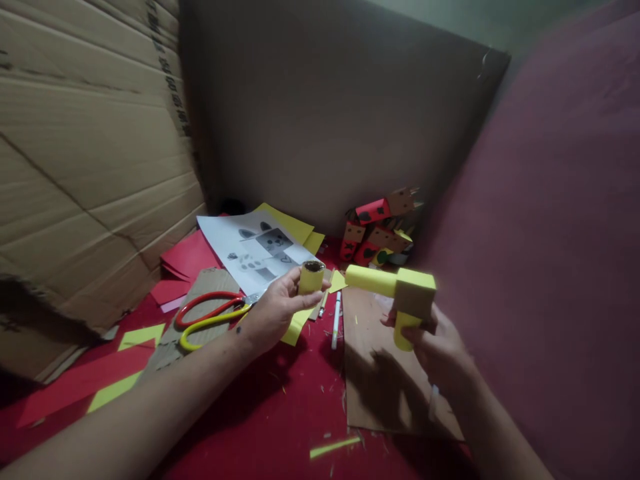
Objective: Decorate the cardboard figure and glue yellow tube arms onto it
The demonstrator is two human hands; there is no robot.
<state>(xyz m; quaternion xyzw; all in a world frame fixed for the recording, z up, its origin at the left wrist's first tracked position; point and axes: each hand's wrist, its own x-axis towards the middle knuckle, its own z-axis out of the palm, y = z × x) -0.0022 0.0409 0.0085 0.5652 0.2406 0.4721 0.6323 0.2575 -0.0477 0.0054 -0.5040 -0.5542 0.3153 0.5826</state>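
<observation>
My left hand (283,308) is closed around a short cardboard tube (311,280) wrapped in yellow paper, its open, dark end facing up. In my right hand (443,343) is a cardboard figure (416,287): a small box with a yellow top and a brown side. A long yellow tube (371,279) juts out from the box to the left, and a shorter yellow tube (404,331) lies below it under my fingers. The two held pieces are apart. Scissors (210,320) with red and yellow handles lie beside my left wrist, the blades partly hidden by my hand.
Behind my left hand lies a printed sheet (235,240) over yellow and red paper. Several small red and brown cardboard figures (375,230) are piled at the back. A brown cardboard sheet (365,380) and a white pen (337,320) rest on the red surface. Cardboard walls (90,153) stand around.
</observation>
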